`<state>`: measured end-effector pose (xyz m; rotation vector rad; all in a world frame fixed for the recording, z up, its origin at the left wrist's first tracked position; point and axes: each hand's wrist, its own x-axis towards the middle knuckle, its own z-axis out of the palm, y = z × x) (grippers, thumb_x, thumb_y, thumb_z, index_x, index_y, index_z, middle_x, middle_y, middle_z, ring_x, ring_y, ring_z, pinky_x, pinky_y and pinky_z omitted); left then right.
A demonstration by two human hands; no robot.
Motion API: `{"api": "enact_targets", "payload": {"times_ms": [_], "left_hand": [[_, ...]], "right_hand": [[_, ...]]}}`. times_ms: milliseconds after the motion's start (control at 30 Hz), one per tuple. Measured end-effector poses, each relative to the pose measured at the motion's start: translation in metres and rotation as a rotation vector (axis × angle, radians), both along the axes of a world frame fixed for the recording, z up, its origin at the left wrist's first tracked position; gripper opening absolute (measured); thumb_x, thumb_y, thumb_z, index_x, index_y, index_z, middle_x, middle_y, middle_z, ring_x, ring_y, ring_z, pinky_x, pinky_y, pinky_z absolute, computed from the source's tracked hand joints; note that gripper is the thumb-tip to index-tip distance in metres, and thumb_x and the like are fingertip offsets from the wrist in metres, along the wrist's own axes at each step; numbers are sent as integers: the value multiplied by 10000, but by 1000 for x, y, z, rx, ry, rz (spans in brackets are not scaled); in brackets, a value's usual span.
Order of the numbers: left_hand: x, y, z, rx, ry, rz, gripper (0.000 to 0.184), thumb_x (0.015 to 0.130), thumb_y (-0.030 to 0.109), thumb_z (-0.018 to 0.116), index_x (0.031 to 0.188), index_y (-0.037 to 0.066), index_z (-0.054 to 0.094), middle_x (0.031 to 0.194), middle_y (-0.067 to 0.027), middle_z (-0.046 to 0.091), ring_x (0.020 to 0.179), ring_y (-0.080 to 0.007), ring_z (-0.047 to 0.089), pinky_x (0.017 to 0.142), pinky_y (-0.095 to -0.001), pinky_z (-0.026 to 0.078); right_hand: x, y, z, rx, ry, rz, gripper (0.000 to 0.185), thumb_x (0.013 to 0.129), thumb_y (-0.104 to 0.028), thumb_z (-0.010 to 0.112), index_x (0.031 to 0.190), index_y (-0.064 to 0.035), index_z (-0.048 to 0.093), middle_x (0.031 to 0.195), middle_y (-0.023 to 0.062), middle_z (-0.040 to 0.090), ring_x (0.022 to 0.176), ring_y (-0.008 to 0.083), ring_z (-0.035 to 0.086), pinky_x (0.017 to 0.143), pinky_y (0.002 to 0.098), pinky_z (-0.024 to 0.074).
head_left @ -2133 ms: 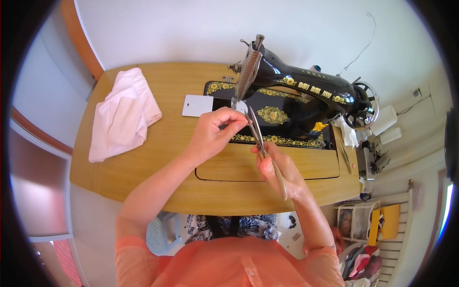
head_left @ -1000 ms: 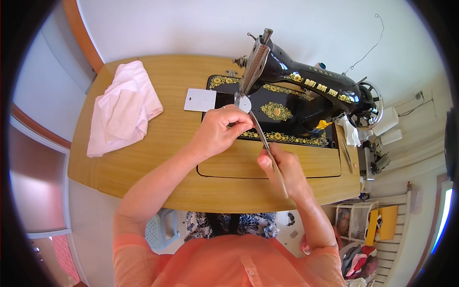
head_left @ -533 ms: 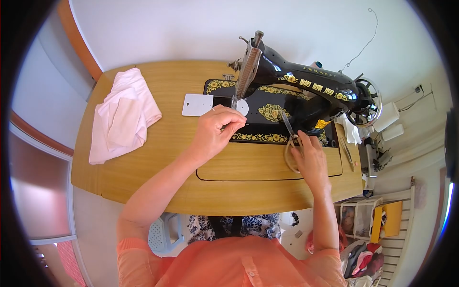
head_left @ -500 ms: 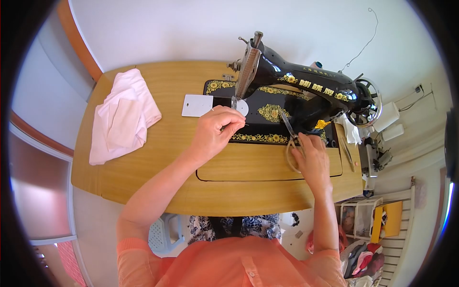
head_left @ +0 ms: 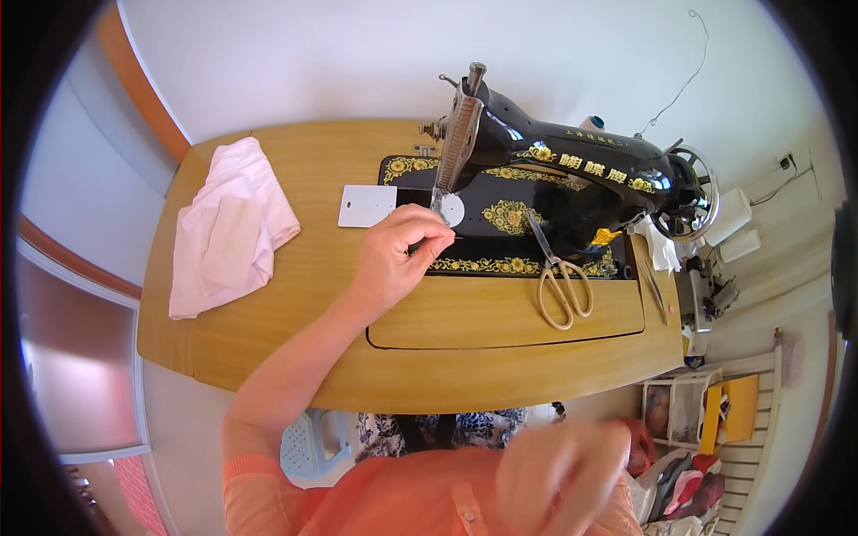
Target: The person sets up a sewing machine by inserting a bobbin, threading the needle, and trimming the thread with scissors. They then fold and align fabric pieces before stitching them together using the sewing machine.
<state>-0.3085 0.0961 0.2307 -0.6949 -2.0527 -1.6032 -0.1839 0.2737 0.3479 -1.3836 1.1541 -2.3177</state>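
Note:
My left hand (head_left: 400, 257) is closed in a pinch just in front of the needle area of a black sewing machine (head_left: 572, 147). A thin tip pokes out at the fingertips, too small to name. My right hand (head_left: 559, 473) is raised in front of my chest, smeared by motion, so its fingers cannot be read. A pair of scissors (head_left: 565, 281) lies with its blades on the machine bed and its pale handles on the wooden table (head_left: 268, 348).
Folded pink cloth (head_left: 234, 232) lies on the table's left side. A white card-like plate (head_left: 366, 206) sits left of the needle. Tweezers (head_left: 657, 293) lie near the right edge. A blue stool (head_left: 313, 442) stands below, and a white rack (head_left: 684, 406) is at lower right.
My right hand has left the scissors, moving down and back toward my chest. The scissors stay behind on the machine and table. My left hand keeps its pinch in nearly the same place.

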Motion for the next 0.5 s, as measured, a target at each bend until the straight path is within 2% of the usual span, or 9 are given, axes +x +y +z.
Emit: {"api": "enact_targets", "payload": {"times_ms": [100, 133, 167, 267, 500], "left_hand": [[3, 1, 0, 13, -17, -13, 56, 813, -27, 671, 862, -2, 664, 872, -77, 638, 758, -152, 601, 654, -258, 481], [3, 2, 1, 19, -18, -16, 57, 812, -27, 671, 862, -1, 663, 873, -77, 638, 758, -155, 603, 654, -260, 482], [3, 2, 2, 14, -22, -14, 58, 812, -27, 671, 863, -1, 663, 875, -78, 638, 761, -157, 604, 657, -261, 483], [5, 3, 3, 15, -50, -12, 61, 809, -28, 671, 863, -2, 661, 880, -81, 639, 770, -162, 606, 664, -262, 484], [6, 4, 1, -27, -32, -8, 54, 807, -30, 668, 855, -9, 652, 867, -86, 638, 779, -169, 605, 672, -265, 484]], "right_hand": [[-39, 18, -26, 604, 261, -787, 130, 802, -94, 698, 897, -13, 665, 825, 82, 640, 766, 196, 624, 621, 293, 479], [-58, 11, -45, 598, 56, -850, 146, 805, -87, 703, 924, -16, 657, 821, 70, 640, 819, 170, 623, 626, 279, 486], [-75, 2, -63, 584, -151, -905, 167, 808, -79, 707, 952, -19, 648, 817, 59, 641, 872, 143, 622, 630, 266, 494], [-97, -7, -82, 688, -222, -960, 235, 785, -37, 722, 998, -3, 629, 852, 56, 664, 848, 108, 624, 652, 239, 503], [-114, -7, -111, 678, -267, -867, 160, 854, -69, 666, 981, 17, 621, 903, 75, 673, 782, 87, 624, 630, 227, 513]]}}
